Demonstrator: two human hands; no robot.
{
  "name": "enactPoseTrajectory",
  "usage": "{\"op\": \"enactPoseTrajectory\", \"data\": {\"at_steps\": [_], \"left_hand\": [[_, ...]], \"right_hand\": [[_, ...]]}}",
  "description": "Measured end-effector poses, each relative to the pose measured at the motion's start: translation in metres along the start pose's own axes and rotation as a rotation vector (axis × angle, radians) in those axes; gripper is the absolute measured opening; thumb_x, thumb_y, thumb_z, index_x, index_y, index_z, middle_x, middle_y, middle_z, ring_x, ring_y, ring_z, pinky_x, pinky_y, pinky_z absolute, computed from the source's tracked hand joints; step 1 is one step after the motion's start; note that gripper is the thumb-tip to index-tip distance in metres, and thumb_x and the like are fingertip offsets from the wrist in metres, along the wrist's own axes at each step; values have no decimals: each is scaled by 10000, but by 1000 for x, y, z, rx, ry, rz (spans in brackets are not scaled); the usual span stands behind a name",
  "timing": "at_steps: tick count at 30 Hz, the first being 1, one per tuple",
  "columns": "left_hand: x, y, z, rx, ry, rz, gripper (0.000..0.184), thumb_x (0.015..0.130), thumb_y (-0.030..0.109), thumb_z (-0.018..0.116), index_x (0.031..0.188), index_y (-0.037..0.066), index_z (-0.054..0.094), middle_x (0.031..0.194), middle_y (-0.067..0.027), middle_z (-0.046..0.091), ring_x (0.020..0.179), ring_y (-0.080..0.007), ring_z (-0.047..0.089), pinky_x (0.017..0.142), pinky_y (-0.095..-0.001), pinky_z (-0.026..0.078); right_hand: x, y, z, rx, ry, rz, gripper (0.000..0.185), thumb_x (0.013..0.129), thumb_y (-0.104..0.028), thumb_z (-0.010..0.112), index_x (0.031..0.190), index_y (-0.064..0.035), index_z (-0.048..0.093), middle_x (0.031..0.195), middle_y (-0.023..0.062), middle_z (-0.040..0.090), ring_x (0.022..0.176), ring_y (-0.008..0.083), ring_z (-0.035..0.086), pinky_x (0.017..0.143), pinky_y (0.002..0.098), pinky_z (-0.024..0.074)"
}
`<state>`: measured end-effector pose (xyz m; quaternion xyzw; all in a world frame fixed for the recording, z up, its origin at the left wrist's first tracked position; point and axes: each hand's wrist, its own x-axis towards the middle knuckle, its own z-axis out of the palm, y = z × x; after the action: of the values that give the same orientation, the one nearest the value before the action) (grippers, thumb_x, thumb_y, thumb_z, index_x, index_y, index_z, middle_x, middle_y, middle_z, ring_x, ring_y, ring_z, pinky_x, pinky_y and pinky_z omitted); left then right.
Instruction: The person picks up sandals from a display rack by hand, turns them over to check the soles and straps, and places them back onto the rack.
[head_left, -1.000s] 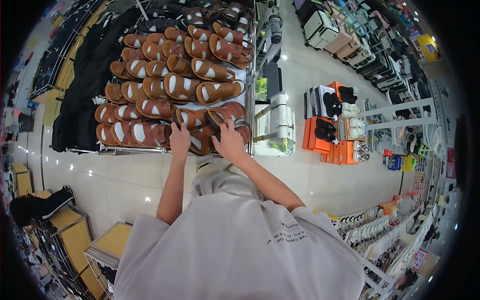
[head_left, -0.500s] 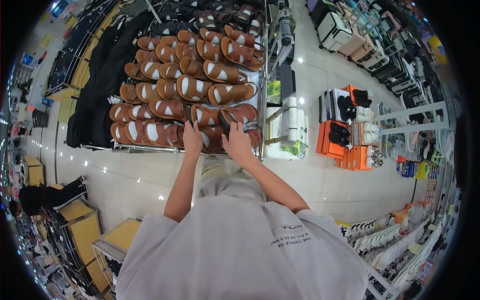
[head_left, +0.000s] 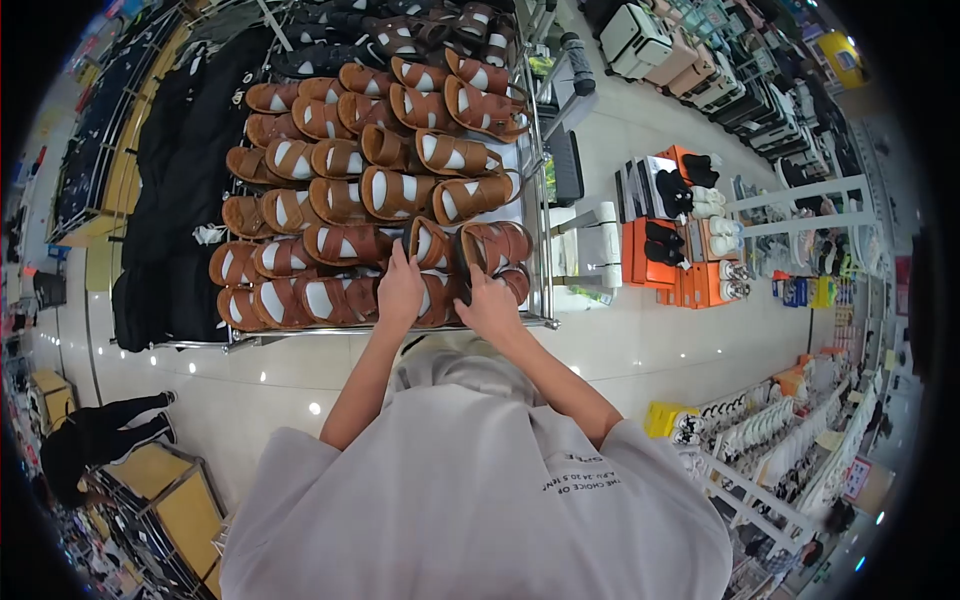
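Both of my hands work at the front right corner of a rack of brown strap sandals stuffed with white paper. My left hand (head_left: 400,290) grips the near left edge of a brown sandal (head_left: 432,245), its fingers along the side. A second brown sandal (head_left: 500,245) stands to the right, and my right hand (head_left: 490,305) holds it at its near left edge, index finger forward and thumb lower down. The undersides of both sandals and parts of the fingers are hidden. More sandals (head_left: 340,300) lie in the front row beside my left hand.
A metal rail (head_left: 400,333) edges the rack's front. Black goods (head_left: 165,230) hang over its left side. To the right are a white case (head_left: 600,245), orange shoeboxes (head_left: 640,255) with shoes, and suitcases (head_left: 635,40). A person in black (head_left: 100,430) is at the left.
The view has shifted, so the rack sits slightly lower and further left. The two sandals at my hands are turned more upright, and my hands have moved slightly with them.
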<state>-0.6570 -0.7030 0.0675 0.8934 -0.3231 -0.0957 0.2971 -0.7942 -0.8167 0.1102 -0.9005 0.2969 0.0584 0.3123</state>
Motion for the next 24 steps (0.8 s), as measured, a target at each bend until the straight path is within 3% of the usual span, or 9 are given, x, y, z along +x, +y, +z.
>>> {"op": "enactPoseTrajectory", "data": {"at_steps": [5,8,11,14,17,18,21,24], "left_hand": [[0,-17,-4,-97,-28,-29,467,1001,185,456,1374,-55,313,1152,-318,575,892,-486,624,716,-508,538],[0,-24,-3,-134,-24,-9,471,1001,185,457,1377,-58,309,1160,-322,560,910,-493,613,725,-517,529],[1,-24,-5,-162,-51,-4,474,999,182,460,1377,-59,307,1144,-319,553,911,-495,608,726,-521,526],[1,-24,-6,-183,-52,-5,474,998,180,462,1377,-57,306,1124,-310,553,899,-498,605,718,-525,528],[2,-28,-4,-196,-27,6,471,997,178,464,1378,-51,307,1130,-307,551,887,-503,606,705,-527,532],[1,-29,-5,-200,-20,10,470,997,177,464,1378,-48,307,1136,-307,549,883,-504,606,700,-527,534],[1,-28,-10,-291,-127,-106,495,1008,197,450,1415,-41,301,1267,-344,500,1072,-531,533,851,-537,478],[0,-24,-14,-292,-126,-122,494,1009,200,450,1419,-33,303,1265,-342,503,1082,-529,529,860,-535,473]], "right_hand": [[-19,0,6,-22,43,-119,807,723,-146,754,1390,59,351,1302,253,521,1092,419,588,884,462,521],[-25,-2,2,-13,82,-118,760,704,-83,731,1356,62,369,1302,249,504,1108,417,578,925,445,504],[-25,1,8,14,130,-3,809,726,-156,774,1388,43,352,1322,257,503,1122,434,565,920,475,497],[-23,-7,10,98,128,0,707,779,-250,766,1328,45,434,1262,260,543,1106,439,572,908,465,498],[-14,-16,0,-4,184,-85,623,834,-395,713,1194,79,529,1167,239,581,944,425,637,792,467,538],[-9,-20,-3,-15,220,-55,595,842,-414,698,1146,75,551,1146,235,588,927,420,641,780,463,540],[19,-26,-9,-16,289,23,503,852,-440,686,982,38,603,1018,246,616,907,415,644,771,484,521],[46,-19,5,-189,210,31,468,850,-436,677,889,25,610,859,245,648,833,418,658,714,485,533]]}}
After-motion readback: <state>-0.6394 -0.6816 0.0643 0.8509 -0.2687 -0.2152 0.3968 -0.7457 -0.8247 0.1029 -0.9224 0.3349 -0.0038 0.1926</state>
